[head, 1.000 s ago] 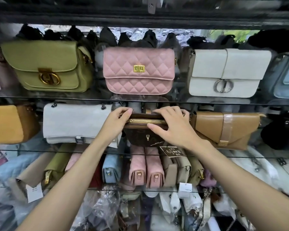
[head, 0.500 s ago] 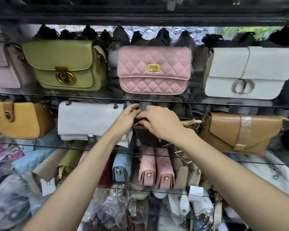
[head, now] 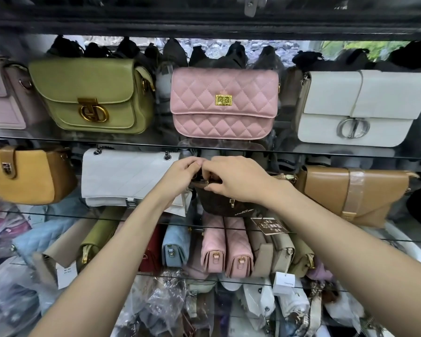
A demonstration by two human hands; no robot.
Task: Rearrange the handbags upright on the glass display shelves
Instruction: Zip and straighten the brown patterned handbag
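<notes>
Head view shows both of your hands up at the middle glass shelf, near the middle of its front edge. Your left hand and your right hand meet at the top of a small dark brown bag. The fingers of both hands are curled and pinch the bag's top edge, where a gold zipper runs out to the right. The brown bag stands on the shelf between a white bag on its left and a tan bag on its right. Your left wrist covers the white bag's lower right corner. A dark tag hangs below the brown bag, over the shelf's front edge. Near the left end of this shelf sits a yellow bag. On the top shelf stand a green bag, a pink quilted bag and a cream bag, all upright and facing you. On the shelf below your arms, small pink purses stand side by side.
</notes>
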